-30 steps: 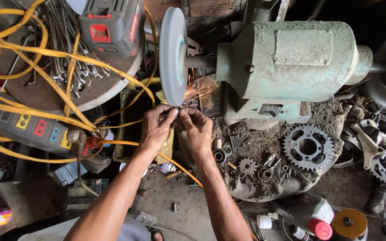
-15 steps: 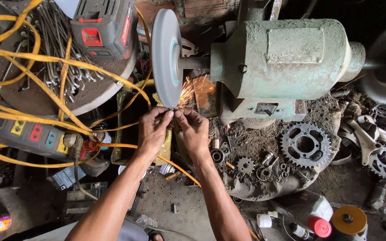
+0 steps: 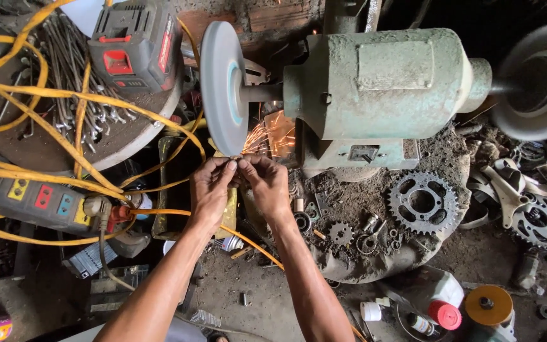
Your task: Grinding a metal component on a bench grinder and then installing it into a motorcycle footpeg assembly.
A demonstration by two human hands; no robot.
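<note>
Both hands' fingers (image 3: 230, 167) pinched together at the grinding wheel (image 3: 221, 88) — orange sparks (image 3: 256, 138)

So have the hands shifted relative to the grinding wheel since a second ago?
No. Both the left hand and right hand stay pinched together just below the grinding wheel; only the camera moved.

A cluttered metal workshop: a worn green bench grinder (image 3: 375, 95), greasy steel sprockets (image 3: 423, 202), tangled yellow cables (image 3: 64, 101).

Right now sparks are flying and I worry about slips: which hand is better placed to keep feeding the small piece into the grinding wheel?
Probably the right hand: its fingers pinch nearest the grinding wheel edge where sparks fly; the left hand steadies.
</note>
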